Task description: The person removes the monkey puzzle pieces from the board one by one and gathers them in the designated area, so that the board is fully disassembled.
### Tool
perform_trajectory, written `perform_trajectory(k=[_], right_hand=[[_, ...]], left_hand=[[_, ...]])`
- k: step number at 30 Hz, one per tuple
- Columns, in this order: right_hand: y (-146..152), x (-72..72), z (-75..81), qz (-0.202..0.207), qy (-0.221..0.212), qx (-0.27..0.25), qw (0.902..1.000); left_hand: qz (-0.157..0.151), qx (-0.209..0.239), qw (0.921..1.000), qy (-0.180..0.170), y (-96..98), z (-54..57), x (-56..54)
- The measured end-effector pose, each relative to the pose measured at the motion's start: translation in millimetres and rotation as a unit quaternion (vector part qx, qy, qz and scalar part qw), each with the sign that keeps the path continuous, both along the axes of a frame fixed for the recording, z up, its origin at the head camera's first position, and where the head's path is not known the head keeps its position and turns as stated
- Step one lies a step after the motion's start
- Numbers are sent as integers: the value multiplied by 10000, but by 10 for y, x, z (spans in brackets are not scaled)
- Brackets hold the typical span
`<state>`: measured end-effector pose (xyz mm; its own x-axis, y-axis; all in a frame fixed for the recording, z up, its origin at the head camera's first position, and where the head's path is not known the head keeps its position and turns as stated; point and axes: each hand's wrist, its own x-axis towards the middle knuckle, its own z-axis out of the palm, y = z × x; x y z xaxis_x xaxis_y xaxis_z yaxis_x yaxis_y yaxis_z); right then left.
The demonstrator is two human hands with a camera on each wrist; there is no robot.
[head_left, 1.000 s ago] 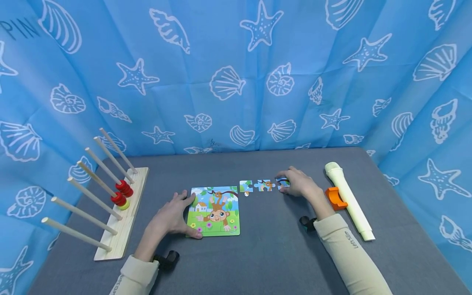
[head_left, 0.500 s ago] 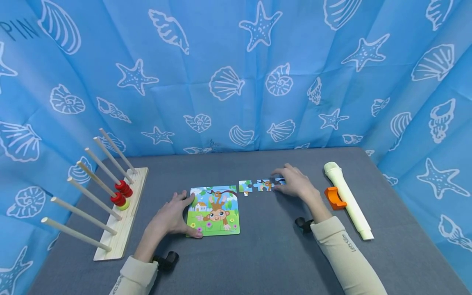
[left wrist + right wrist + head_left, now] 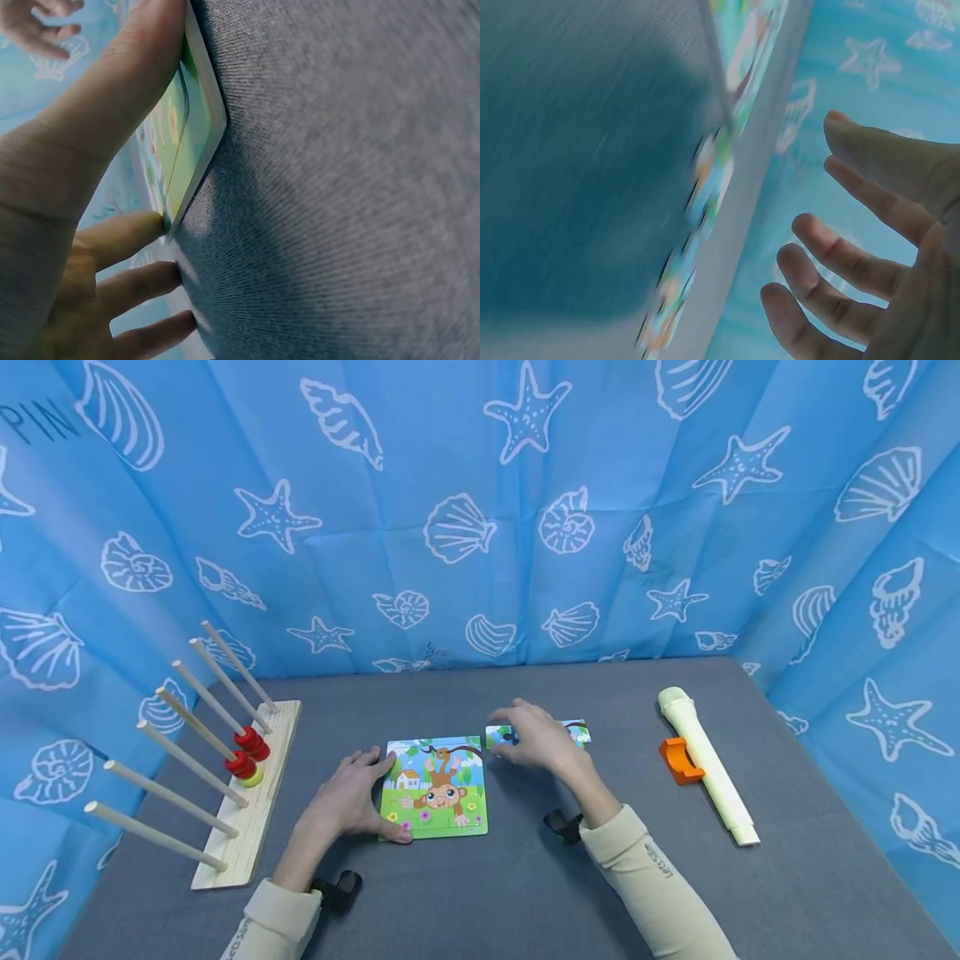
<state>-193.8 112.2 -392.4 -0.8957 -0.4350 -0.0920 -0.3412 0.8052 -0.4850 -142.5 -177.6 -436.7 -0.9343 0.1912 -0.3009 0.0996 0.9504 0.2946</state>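
Observation:
My left hand (image 3: 341,802) rests at the left side of a square monkey jigsaw puzzle (image 3: 435,822). Its thumb lies on the near left corner, and the fingers spread along the far left corner; in the left wrist view fingertips touch the board's edge. To the right of the board lies a row of loose puzzle pieces. Of these, the left piece (image 3: 492,737) and the right piece (image 3: 579,732) show, while my right hand (image 3: 536,739) hovers over the middle and hides much of it. In the right wrist view that hand's fingers curve loosely with nothing between them.
On the left stands a wooden peg rack (image 3: 251,835) with red rings (image 3: 251,742) and a yellow ring (image 3: 253,777). A pale toy microphone (image 3: 708,760) and an orange curved block (image 3: 681,762) lie at right. A blue shell-print curtain (image 3: 480,568) hangs behind the grey table (image 3: 487,902).
My right hand first slid the right piece left toward the middle piece, then let go and moved further left above the row. The left hand and the board have stayed put.

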Motion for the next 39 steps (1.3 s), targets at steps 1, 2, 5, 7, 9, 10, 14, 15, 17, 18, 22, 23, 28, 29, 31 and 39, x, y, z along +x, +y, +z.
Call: perform_trajectory(k=[1, 2, 5, 7, 9, 10, 14, 15, 17, 18, 22, 23, 28, 29, 31, 39], right_hand=[[-59, 15, 11, 75, -44, -45, 10000], [-116, 26, 18, 152, -88, -91, 9998], [-283, 60, 30, 385, -268, -274, 9985], [-395, 78, 14, 535, -354, -336, 9974], [-508, 97, -9, 679, -402, -321, 9964], [-560, 107, -24, 737, -427, -284, 9960], [-746, 147, -87, 883, -506, -28, 9948], [-788, 156, -101, 884, -524, 55, 9947], [-868, 175, -127, 883, -588, 186, 9942], [-908, 184, -141, 880, -601, 247, 9940], [-1053, 221, -216, 924, -620, 413, 9929], [-1084, 234, -234, 921, -602, 461, 9929], [-1196, 284, -307, 842, -317, 769, 9930], [-1211, 290, -318, 828, -260, 827, 9928], [-1236, 299, -332, 786, -185, 892, 9927], [-1287, 315, -351, 488, -313, 874, 9945]], left_hand=[[0, -24, 10000, 5, -3, -3, 0], [17, -33, 10000, -14, -7, -5, -1], [34, -77, 9999, -74, -5, -1, 1], [42, -106, 9999, -110, -4, 0, -1], [38, -132, 9998, -131, -2, 11, 0], [26, -138, 9998, -130, -1, 13, -2], [-45, -187, 9998, -101, 5, 37, 5], [-59, -187, 9998, -94, 4, 41, 5], [-101, -198, 9997, -61, 5, 47, 10], [-115, -195, 9997, -46, 4, 47, 10], [-122, -174, 9998, -9, 1, 45, 16], [-126, -169, 9998, -7, 0, 44, 17], [-148, -129, 9998, 0, 4, 45, 23], [-144, -122, 9998, -7, 4, 44, 24], [-125, -112, 9999, -13, 1, 39, 27], [-56, -107, 9999, -66, -5, 16, 25]])
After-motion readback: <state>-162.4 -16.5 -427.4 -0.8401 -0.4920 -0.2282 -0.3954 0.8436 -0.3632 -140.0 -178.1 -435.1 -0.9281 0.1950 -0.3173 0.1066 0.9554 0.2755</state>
